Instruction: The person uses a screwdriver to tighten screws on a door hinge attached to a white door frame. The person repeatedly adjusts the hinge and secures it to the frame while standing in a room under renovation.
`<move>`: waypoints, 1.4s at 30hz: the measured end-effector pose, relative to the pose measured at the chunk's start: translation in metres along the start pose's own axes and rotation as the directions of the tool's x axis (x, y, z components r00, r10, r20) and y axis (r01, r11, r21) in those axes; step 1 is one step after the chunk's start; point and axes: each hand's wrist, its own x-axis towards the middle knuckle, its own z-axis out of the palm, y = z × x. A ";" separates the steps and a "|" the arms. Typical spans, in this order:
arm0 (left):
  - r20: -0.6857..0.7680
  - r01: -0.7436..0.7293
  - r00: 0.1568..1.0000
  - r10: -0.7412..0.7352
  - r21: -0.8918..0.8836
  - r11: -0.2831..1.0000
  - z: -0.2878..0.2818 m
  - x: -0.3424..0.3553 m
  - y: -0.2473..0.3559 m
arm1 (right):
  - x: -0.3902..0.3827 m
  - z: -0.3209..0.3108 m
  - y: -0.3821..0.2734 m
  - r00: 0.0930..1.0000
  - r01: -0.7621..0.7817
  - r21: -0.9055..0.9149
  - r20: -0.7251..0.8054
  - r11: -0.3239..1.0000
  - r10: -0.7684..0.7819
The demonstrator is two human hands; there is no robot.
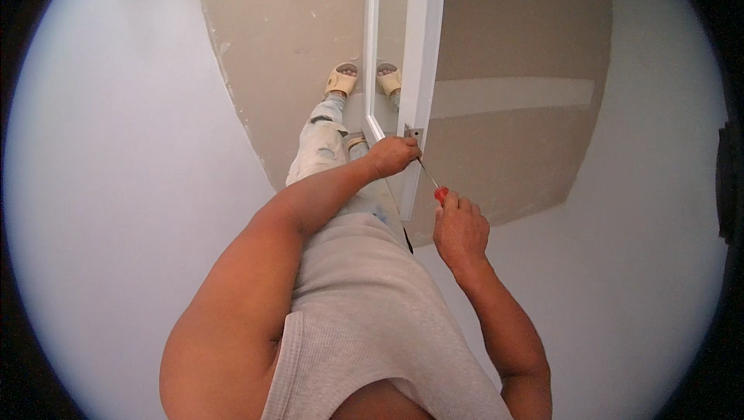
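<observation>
My right hand (pixel 462 228) is wrapped round the red handle of a screwdriver (pixel 441 193). Its thin metal shaft slants up and left to the fingers of my left hand (pixel 395 156). Those fingers are closed beside the white edge (pixel 419 56) of a door or frame, near the screwdriver's tip. A small metal plate (pixel 417 133) with a dark hole sits on that white edge, just above my left fingertips. What the left fingers pinch, and where exactly the screwdriver's tip rests, is hidden.
The white upright piece runs away from me, with a glossy panel (pixel 391 25) showing a sandal beside it. A brown, speckled floor (pixel 519 25) carries a paler strip (pixel 511 97). White walls (pixel 124 187) stand on both sides. My sandalled foot (pixel 342 79) is left of the panel.
</observation>
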 end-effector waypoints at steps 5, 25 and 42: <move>-0.015 -0.032 0.999 0.032 0.000 0.999 0.001 -0.002 -0.003 | 0.027 -0.023 0.014 0.553 -0.800 0.583 0.808 -0.141 0.203; 0.083 0.052 0.995 -0.052 0.002 0.999 -0.019 -0.004 0.016 | 0.033 -0.035 0.023 0.854 -0.479 0.491 0.452 0.728 0.257; 0.059 -0.027 0.998 0.025 0.033 0.999 -0.019 -0.007 0.014 | 0.022 -0.054 -0.004 0.652 -0.757 0.602 0.719 0.254 0.240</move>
